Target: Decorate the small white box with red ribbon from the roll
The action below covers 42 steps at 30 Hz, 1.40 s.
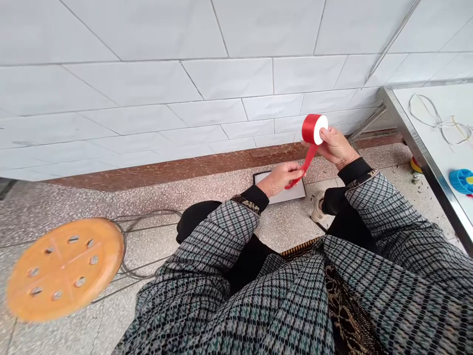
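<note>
My right hand (335,146) holds up a roll of red ribbon (314,128) with a white core, fingers wrapped round its end. A loose strip of the red ribbon (308,160) runs down and left from the roll into my left hand (280,178), which pinches its free end. Both hands are in front of my knees, above a white panel with a dark frame (288,194) lying on the floor by the wall. My sleeves are checked with black cuffs.
An orange round stool (62,268) with holes stands at the lower left on a wire frame. A metal-edged white table (424,143) at the right carries white cords (436,118) and a blue plastic thing (461,180). A tiled wall rises ahead.
</note>
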Available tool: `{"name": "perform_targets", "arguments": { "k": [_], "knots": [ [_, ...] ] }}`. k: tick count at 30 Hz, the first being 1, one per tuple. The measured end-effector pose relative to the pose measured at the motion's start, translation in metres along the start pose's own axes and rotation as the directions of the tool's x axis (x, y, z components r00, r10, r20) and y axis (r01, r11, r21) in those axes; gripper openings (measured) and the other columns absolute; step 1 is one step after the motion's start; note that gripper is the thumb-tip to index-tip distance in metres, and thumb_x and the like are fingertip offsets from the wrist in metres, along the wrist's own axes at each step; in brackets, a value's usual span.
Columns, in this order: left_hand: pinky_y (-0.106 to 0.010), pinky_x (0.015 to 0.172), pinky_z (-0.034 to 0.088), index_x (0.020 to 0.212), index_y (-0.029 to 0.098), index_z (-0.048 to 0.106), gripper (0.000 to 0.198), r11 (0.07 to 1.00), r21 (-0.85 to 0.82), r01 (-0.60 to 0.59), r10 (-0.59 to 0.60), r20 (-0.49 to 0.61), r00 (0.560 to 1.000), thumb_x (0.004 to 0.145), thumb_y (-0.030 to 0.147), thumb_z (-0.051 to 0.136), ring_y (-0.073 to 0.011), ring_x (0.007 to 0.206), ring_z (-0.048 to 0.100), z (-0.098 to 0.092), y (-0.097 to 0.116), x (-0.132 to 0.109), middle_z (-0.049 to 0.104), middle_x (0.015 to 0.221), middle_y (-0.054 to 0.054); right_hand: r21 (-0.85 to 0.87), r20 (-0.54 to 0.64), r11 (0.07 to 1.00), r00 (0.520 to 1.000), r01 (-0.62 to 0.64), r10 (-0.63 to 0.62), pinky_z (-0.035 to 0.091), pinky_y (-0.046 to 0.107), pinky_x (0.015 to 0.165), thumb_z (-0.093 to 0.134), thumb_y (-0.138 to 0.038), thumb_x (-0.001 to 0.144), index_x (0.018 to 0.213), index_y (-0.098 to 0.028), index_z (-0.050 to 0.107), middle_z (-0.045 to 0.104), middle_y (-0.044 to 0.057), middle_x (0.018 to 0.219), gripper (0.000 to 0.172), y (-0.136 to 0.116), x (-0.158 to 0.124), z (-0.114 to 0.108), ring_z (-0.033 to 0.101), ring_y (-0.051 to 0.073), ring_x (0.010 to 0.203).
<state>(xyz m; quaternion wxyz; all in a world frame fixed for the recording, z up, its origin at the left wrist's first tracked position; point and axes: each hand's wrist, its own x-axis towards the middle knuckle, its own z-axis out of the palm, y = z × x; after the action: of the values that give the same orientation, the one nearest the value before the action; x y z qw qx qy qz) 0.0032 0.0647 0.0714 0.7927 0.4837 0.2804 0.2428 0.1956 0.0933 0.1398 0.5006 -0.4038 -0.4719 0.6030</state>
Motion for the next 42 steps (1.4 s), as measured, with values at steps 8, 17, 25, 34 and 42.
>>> {"name": "perform_targets", "arguments": {
  "k": [8, 17, 25, 34, 42],
  "knots": [
    [-0.025, 0.060, 0.042, 0.079, 0.016, 0.061, 0.044, 0.958, -0.250, -0.140, 0.120, -0.094, 0.988, 0.072, 0.045, 0.092, -0.0080, 0.056, 0.050, -0.004, 0.014, -0.012, 0.054, 0.062, 0.004, -0.214, -0.008, 0.976, 0.999, 0.050, -0.053, 0.054, 0.040, 0.095, 0.089, -0.069, 0.066, 0.095, -0.018, 0.076, 0.076, 0.007, 0.095, 0.060, 0.008, 0.009, -0.032, 0.069, 0.023, 0.097],
    [-0.021, 0.051, 0.031, 0.075, 0.015, 0.059, 0.036, 0.951, -0.291, -0.102, 0.078, -0.094, 0.993, 0.076, 0.034, 0.090, -0.0041, 0.048, 0.036, -0.013, 0.023, -0.017, 0.043, 0.055, 0.008, -0.519, 0.136, 0.848, 0.969, -0.107, 0.206, 0.055, 0.037, 0.077, 0.089, -0.054, 0.073, 0.096, -0.015, 0.077, 0.076, 0.008, 0.090, 0.047, -0.017, -0.004, -0.032, 0.066, 0.021, 0.084],
    [-0.019, 0.047, 0.023, 0.072, 0.013, 0.060, 0.022, 0.972, -0.227, 0.053, -0.081, -0.115, 0.990, 0.089, 0.019, 0.073, -0.0030, 0.043, 0.029, -0.014, 0.022, -0.013, 0.036, 0.052, 0.009, -0.763, 0.209, 0.644, 0.920, -0.059, 0.332, 0.050, 0.036, 0.082, 0.081, -0.042, 0.081, 0.107, -0.017, 0.078, 0.076, 0.005, 0.092, 0.036, -0.018, -0.004, -0.033, 0.065, 0.021, 0.087],
    [-0.019, 0.044, 0.010, 0.067, 0.014, 0.055, 0.023, 0.963, -0.132, 0.233, -0.257, -0.212, 0.943, 0.081, 0.013, 0.072, -0.0002, 0.042, 0.017, -0.006, 0.020, -0.005, 0.038, 0.055, 0.007, -0.966, 0.252, 0.045, 0.877, 0.256, 0.410, 0.040, 0.034, 0.074, 0.076, -0.028, 0.093, 0.103, -0.012, 0.075, 0.076, 0.013, 0.102, 0.019, -0.032, -0.012, 0.001, 0.065, 0.024, 0.087],
    [-0.024, 0.046, 0.007, 0.057, 0.021, 0.044, 0.064, 0.975, 0.029, 0.222, -0.208, -0.255, 0.944, 0.078, 0.072, 0.079, -0.0033, 0.043, 0.012, -0.009, 0.003, 0.008, 0.025, 0.052, 0.008, -0.927, 0.244, -0.180, 0.893, 0.330, 0.377, 0.039, 0.036, 0.070, 0.084, -0.028, 0.090, 0.103, -0.014, 0.079, 0.076, 0.019, 0.109, 0.020, -0.023, -0.021, 0.021, 0.071, 0.030, 0.090]
  ]
}}
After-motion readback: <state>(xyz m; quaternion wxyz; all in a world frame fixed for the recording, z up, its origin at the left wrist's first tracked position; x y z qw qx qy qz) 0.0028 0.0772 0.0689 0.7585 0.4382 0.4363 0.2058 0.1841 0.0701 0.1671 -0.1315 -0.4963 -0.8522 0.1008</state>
